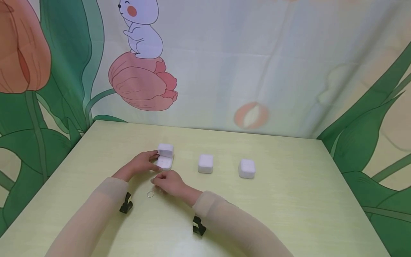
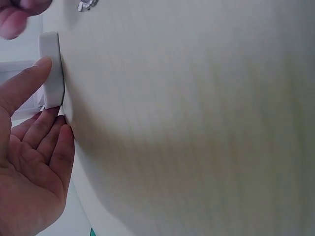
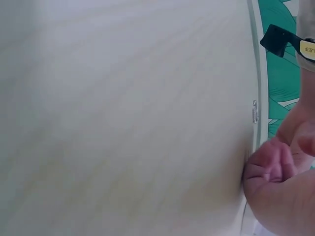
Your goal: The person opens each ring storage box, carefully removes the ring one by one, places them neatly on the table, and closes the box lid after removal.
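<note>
A small white ring box [image 1: 165, 163] stands on the table with its lid raised. My left hand [image 1: 143, 163] grips its side; in the left wrist view, the thumb [image 2: 30, 83] presses on the box's base [image 2: 51, 73]. Just in front of the box hovers my right hand [image 1: 171, 182], fingers bent and thumb and forefinger close together. Whatever lies between those fingertips is hidden. In the right wrist view the right hand [image 3: 275, 172] shows curled fingers near the tabletop. A silvery ring [image 1: 150, 194] lies on the table, left of the right hand.
Two closed white ring boxes stand to the right, one in the middle [image 1: 205, 164] and one farther right [image 1: 247, 169]. Behind the pale yellow table [image 1: 289, 200] hangs a printed curtain [image 1: 218, 71]. Black straps sit at both wrists.
</note>
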Action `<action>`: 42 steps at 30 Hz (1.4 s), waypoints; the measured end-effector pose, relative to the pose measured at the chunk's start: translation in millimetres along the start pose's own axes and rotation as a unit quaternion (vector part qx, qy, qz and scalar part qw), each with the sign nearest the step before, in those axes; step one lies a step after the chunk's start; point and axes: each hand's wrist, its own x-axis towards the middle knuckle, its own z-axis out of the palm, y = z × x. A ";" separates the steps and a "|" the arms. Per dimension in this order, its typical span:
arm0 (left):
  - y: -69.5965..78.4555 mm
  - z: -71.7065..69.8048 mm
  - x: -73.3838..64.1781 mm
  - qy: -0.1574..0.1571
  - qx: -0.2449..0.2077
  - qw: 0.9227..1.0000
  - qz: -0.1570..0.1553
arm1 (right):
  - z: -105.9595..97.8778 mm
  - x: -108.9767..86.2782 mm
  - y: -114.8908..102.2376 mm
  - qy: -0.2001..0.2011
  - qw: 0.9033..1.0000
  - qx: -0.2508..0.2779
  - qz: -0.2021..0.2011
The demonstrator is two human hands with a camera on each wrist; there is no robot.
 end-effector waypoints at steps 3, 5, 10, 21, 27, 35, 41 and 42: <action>-0.1 -0.4 0.3 -0.002 -0.002 1.000 0.000 | -1.1 0.8 1.3 0.029 0.998 0.055 -0.009; -0.1 -0.3 0.9 -0.003 -0.004 1.000 -0.002 | -3.1 0.8 0.4 0.043 0.996 0.080 -0.015; 0.5 0.0 1.4 -0.007 -0.003 1.000 -0.008 | -11.0 1.2 -3.2 0.057 0.994 0.088 -0.031; 2.0 1.1 2.3 -0.005 0.004 1.000 -0.014 | -30.0 3.2 -17.7 0.123 0.985 0.083 -0.082; 0.9 1.8 2.0 -0.009 0.011 1.000 -0.019 | -36.6 8.5 -20.5 0.165 0.979 0.058 -0.106; 0.5 1.6 0.8 -0.008 0.005 1.000 -0.020 | -46.5 20.2 -26.3 0.179 0.978 0.052 -0.092; 2.8 0.3 -1.3 -0.007 0.006 1.000 -0.023 | -50.8 25.5 -27.1 0.160 0.984 0.051 -0.053; 3.0 0.2 -1.2 -0.007 0.004 1.000 -0.024 | -51.2 25.9 -27.4 0.156 0.985 0.053 -0.041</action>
